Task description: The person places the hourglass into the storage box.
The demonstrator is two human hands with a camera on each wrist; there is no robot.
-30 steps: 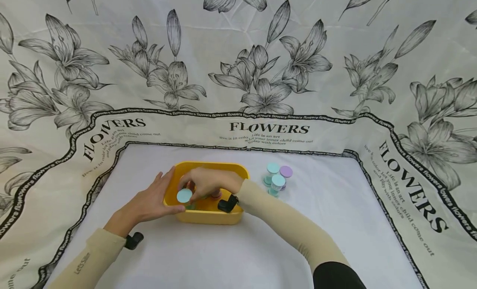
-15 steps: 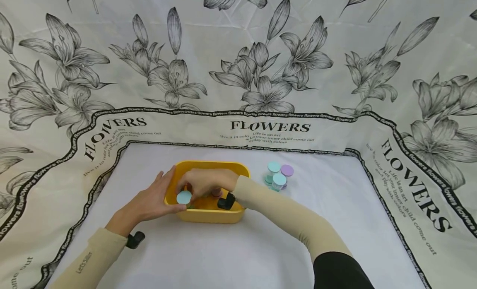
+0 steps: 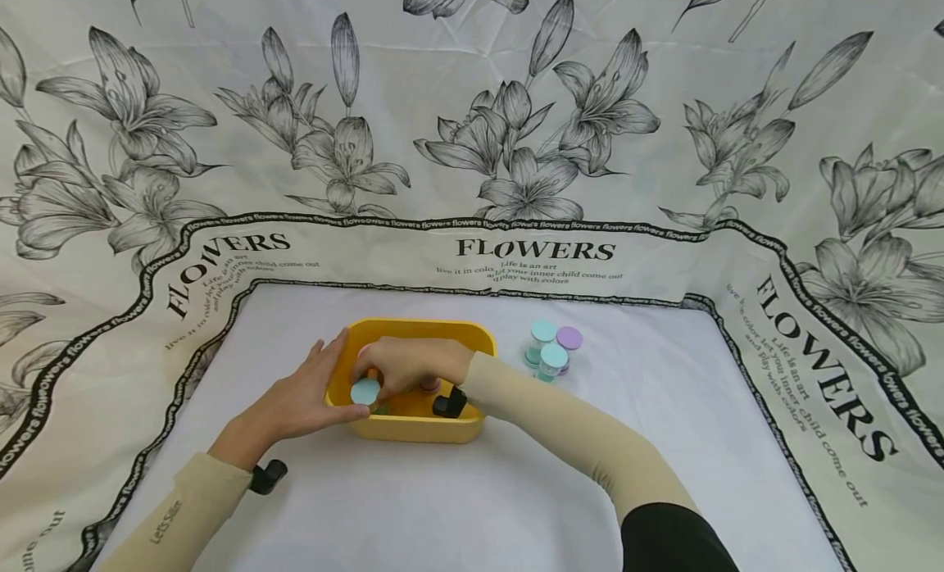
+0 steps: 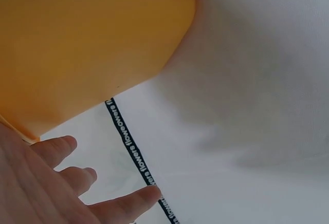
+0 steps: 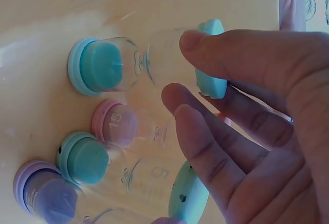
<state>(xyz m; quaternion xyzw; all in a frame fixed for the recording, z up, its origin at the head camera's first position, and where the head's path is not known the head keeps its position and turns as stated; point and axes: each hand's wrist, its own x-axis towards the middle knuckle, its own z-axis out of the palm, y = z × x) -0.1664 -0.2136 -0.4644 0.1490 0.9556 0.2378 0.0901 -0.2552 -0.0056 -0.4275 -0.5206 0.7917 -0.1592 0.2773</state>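
Note:
The yellow box (image 3: pixel 424 429) stands on the white tabletop with both hands at it. My left hand (image 3: pixel 295 401) rests against its left end, thumb at the front rim and fingers along the side. My right hand (image 3: pixel 413 363) reaches inside and pinches the teal cap (image 5: pixel 212 88) of a small sand timer, thumb on one side and a finger on the other. Teal sand (image 5: pixel 105 66) fills that timer's far end. Beside it in the box lie a pink sand timer (image 5: pixel 119 124), a teal sand timer (image 5: pixel 85 158) and a purple sand timer (image 5: pixel 49 193).
Right of the box, teal-capped sand timers (image 3: pixel 552 360) and a purple-capped sand timer (image 3: pixel 569 338) stand grouped on the white tabletop (image 3: pixel 472 506). A cloth (image 3: pixel 531 187) printed with flowers rises behind, its black border edging the table.
My right hand, with the teal-capped sand timer, has sunk slightly lower in the box since a second ago. My left hand stays at the box's left end.

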